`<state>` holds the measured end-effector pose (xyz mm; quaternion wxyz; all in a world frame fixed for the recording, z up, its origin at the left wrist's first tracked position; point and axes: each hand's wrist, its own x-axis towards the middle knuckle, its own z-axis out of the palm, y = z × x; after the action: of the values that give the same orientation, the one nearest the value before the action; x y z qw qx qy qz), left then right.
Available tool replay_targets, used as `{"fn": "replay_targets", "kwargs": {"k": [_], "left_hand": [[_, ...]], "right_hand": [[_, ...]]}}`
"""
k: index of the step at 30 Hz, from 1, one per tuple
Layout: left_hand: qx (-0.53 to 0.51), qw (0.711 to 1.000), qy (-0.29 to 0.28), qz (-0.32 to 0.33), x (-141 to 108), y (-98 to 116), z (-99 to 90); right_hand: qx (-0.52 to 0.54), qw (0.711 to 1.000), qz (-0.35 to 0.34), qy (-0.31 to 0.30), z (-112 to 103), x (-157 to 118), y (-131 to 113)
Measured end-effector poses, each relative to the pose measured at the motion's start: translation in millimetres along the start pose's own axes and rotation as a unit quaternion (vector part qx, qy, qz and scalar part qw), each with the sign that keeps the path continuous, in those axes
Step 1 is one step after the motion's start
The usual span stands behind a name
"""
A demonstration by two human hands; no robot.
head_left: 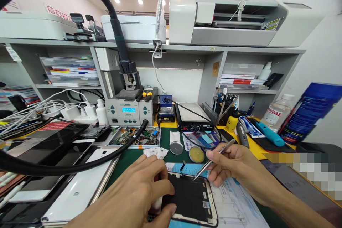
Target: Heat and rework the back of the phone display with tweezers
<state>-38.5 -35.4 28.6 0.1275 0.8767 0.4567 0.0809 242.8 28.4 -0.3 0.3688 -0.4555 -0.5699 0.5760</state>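
Note:
My left hand [145, 188] grips the left side of a black screen panel [191, 197], thumb low and fingers curled over its edge. The panel has a pale rim, small white labels and a short flex cable [183, 165] sticking up at its far edge. In my right hand [227, 162] is a pair of silver tweezers [213, 159], pinched between thumb and fingers. Their tips touch or hover just over the panel's far part; I cannot tell which. Under the panel lies a printed blue-and-white sheet [235, 203]. My left hand hides the panel's left edge.
Behind the panel sit a round yellowish tin [196, 154], a grey round lid [176, 148] and crumpled tissue [155, 153]. A black hose [88, 167] arches across the left, over several phones [80, 185]. Farther back stand a soldering station [129, 110] and a heating plate [195, 117].

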Motion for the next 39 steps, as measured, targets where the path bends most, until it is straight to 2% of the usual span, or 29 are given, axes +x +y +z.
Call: {"fn": "replay_targets", "kwargs": {"k": [12,20,26,37,39], "left_hand": [[-0.023,0.999,-0.020,-0.028,-5.5,7.9,-5.7],[-0.012,0.997,-0.052,-0.058,1.5,20.1,-9.9],[-0.013,0.995,-0.074,-0.070,-0.9,21.0,-9.5],[-0.003,0.997,-0.066,-0.047,-4.2,18.2,-11.2],[-0.007,0.998,-0.041,-0.041,-9.4,13.0,-10.1]], "right_hand": [[-0.019,0.999,-0.027,-0.031,-2.7,0.7,-2.2],[-0.068,0.993,-0.093,-0.019,-1.4,-6.3,-8.1],[-0.087,0.989,-0.118,-0.011,-2.2,-9.7,-6.2],[-0.059,0.992,-0.105,-0.036,-5.1,-0.9,-6.2],[-0.055,0.993,-0.098,-0.040,-5.3,1.2,-6.5]]}}
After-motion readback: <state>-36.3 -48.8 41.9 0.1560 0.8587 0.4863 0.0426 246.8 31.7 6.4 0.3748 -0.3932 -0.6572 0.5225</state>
